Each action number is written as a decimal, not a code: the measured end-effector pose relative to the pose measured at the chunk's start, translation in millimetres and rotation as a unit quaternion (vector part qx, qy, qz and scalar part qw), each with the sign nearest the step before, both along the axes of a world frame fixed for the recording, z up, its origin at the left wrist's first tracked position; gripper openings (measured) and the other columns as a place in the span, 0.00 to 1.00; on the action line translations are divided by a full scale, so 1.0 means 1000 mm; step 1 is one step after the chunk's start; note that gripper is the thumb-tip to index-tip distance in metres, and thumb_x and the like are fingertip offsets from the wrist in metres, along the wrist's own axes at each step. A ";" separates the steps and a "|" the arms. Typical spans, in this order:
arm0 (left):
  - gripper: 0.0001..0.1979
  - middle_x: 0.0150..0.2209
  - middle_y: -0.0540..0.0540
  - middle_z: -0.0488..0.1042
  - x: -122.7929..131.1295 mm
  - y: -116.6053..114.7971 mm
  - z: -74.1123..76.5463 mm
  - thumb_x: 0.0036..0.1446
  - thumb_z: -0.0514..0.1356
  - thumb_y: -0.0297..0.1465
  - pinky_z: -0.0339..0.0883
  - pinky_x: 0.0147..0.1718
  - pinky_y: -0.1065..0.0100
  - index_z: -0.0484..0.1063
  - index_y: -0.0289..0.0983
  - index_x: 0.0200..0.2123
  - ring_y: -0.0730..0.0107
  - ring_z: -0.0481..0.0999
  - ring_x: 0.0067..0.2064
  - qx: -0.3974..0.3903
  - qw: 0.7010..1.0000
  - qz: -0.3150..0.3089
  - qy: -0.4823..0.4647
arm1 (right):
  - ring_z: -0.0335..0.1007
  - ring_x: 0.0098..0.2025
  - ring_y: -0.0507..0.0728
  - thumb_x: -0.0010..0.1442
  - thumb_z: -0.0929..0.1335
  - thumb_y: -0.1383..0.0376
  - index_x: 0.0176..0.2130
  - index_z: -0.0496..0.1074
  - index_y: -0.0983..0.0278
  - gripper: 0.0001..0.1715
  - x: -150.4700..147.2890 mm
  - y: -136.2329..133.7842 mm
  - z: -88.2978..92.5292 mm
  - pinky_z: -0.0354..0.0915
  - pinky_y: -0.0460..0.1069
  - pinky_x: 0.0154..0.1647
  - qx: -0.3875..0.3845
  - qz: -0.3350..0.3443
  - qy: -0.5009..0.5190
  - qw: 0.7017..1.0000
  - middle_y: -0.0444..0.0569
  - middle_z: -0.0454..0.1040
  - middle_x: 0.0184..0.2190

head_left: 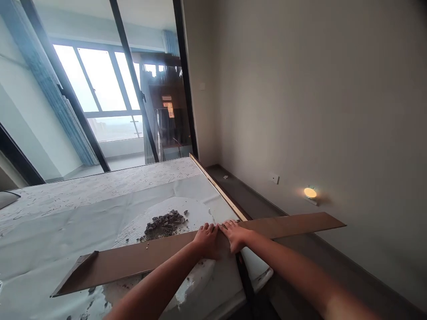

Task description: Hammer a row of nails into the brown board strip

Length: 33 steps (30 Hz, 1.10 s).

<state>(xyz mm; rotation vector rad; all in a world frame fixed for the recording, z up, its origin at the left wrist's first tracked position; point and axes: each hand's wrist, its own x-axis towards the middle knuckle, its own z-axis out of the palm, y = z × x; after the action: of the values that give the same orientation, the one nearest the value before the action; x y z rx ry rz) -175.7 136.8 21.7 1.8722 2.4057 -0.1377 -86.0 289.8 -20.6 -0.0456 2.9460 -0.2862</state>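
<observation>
Two bare hands are laid palm-down on a long, flat brown plank — the left hand and the right hand are set just beside each other near its middle. The fingers are spread and nearly straight on the plank's matt face; nothing is gripped, and they are not curled around its edge. The plank is laid at a slant, with one end resting on crumpled, translucent plastic sheeting and the other carried out past a narrow wooden edging strip, over a grey floor. Just beside the left hand, a heap of rough grey rubble is piled on a whitish rounded patch — loose crumbs are scattered around it. Farther off, paper printed with dark script is spread out. A small round lamp glows on the smooth beige wall, and a pleated blue curtain is hung beside a window.
</observation>
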 end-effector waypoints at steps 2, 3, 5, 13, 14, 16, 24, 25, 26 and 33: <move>0.51 0.53 0.34 0.59 0.002 0.000 0.001 0.30 0.63 0.47 0.53 0.51 0.51 0.48 0.35 0.58 0.45 0.58 0.52 0.005 1.000 -0.002 0.005 | 0.35 0.62 0.73 0.35 0.70 0.51 0.63 0.36 0.71 0.68 0.005 0.002 0.003 0.36 0.62 0.59 -0.006 0.006 0.019 1.000 0.67 0.44 0.61; 0.49 0.52 0.34 0.59 0.003 0.000 0.001 0.31 0.62 0.45 0.54 0.50 0.51 0.49 0.35 0.58 0.46 0.59 0.52 0.007 1.000 0.001 0.007 | 0.38 0.61 0.73 0.35 0.70 0.51 0.63 0.37 0.71 0.66 0.007 0.003 0.005 0.38 0.61 0.59 -0.007 0.008 0.030 0.999 0.66 0.47 0.59; 0.47 0.52 0.35 0.59 0.005 0.001 0.002 0.33 0.61 0.42 0.54 0.50 0.52 0.49 0.35 0.58 0.47 0.58 0.52 0.014 1.000 0.008 0.007 | 0.45 0.58 0.71 0.35 0.70 0.52 0.62 0.40 0.71 0.64 0.010 0.002 0.010 0.43 0.60 0.58 -0.006 0.006 0.052 0.999 0.65 0.52 0.56; 0.50 0.53 0.36 0.58 0.011 0.003 0.016 0.33 0.61 0.44 0.50 0.52 0.52 0.45 0.37 0.59 0.46 0.57 0.54 0.018 1.000 0.018 -0.002 | 0.54 0.49 0.68 0.32 0.71 0.55 0.59 0.48 0.71 0.60 0.018 0.001 0.027 0.52 0.59 0.51 -0.012 0.003 0.097 0.995 0.61 0.58 0.48; 0.50 0.53 0.37 0.58 0.012 0.003 0.019 0.33 0.61 0.43 0.51 0.52 0.52 0.45 0.38 0.60 0.47 0.58 0.53 0.017 1.000 0.013 0.000 | 0.54 0.49 0.67 0.31 0.71 0.55 0.59 0.50 0.71 0.59 0.020 0.000 0.029 0.53 0.59 0.51 -0.015 0.003 0.101 0.995 0.61 0.58 0.47; 0.49 0.52 0.38 0.60 0.014 0.001 0.026 0.33 0.61 0.41 0.52 0.51 0.53 0.44 0.39 0.60 0.48 0.59 0.52 0.014 1.000 0.000 0.002 | 0.55 0.47 0.66 0.31 0.71 0.55 0.57 0.52 0.70 0.56 0.025 -0.001 0.033 0.53 0.58 0.51 -0.021 0.000 0.110 0.994 0.59 0.59 0.46; 0.49 0.52 0.42 0.59 0.019 -0.007 0.042 0.33 0.61 0.35 0.52 0.51 0.55 0.43 0.44 0.61 0.49 0.59 0.52 0.051 0.998 -0.009 -0.026 | 0.55 0.43 0.63 0.31 0.71 0.58 0.53 0.57 0.67 0.49 0.039 -0.011 0.053 0.55 0.56 0.47 -0.028 -0.035 0.149 0.988 0.55 0.58 0.42; 0.49 0.52 0.42 0.59 0.019 -0.007 0.042 0.33 0.61 0.35 0.52 0.51 0.55 0.43 0.44 0.61 0.49 0.58 0.52 0.057 0.998 -0.006 -0.030 | 0.55 0.43 0.63 0.31 0.71 0.58 0.53 0.56 0.66 0.49 0.040 -0.011 0.055 0.55 0.56 0.47 -0.030 -0.034 0.152 0.987 0.55 0.58 0.43; 0.50 0.53 0.42 0.58 0.020 -0.008 0.042 0.33 0.61 0.35 0.52 0.51 0.55 0.43 0.45 0.61 0.49 0.58 0.52 0.063 0.997 -0.003 -0.034 | 0.54 0.44 0.63 0.31 0.71 0.59 0.54 0.56 0.66 0.50 0.041 -0.011 0.057 0.55 0.56 0.48 -0.031 -0.034 0.157 0.987 0.55 0.58 0.43; 0.49 0.54 0.42 0.58 0.024 -0.007 0.046 0.35 0.60 0.34 0.53 0.51 0.55 0.41 0.44 0.61 0.51 0.57 0.53 0.081 0.995 -0.006 -0.056 | 0.54 0.41 0.61 0.32 0.70 0.60 0.52 0.57 0.64 0.46 0.051 -0.008 0.067 0.55 0.55 0.46 -0.050 -0.033 0.180 0.982 0.52 0.57 0.41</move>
<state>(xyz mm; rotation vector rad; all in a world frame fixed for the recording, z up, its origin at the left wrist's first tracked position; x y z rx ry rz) -152.1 130.1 67.6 1.9045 2.3943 0.1616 -34.7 281.5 46.6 -0.0132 3.2933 -0.4832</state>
